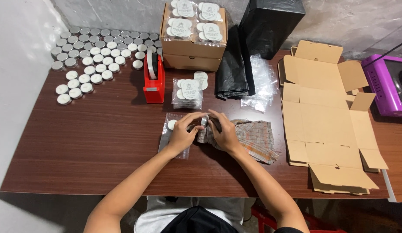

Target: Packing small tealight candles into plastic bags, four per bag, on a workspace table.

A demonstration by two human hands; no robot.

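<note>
A person seated at a dark wood desk brings both hands together over a small round tin, which stands on edge between the fingertips at the middle of the desk. The left hand curls around the tin from its left side, fingers closed on it; the right hand presses in from the other side, fingers also closed on the tin and resting partly on a crumpled checked cloth that lies just to the right. Under the left hand lies a clear plastic bag with a white round tin inside it, just beside the held one. Directly beyond the hands sits a filled clear packet of tins, next to a red tape dispenser. Rows of silver tins fill the far left corner. An open cardboard box of finished packets stands at the back, with black bags beside it and flattened cardboard boxes stacked on the right.
</note>
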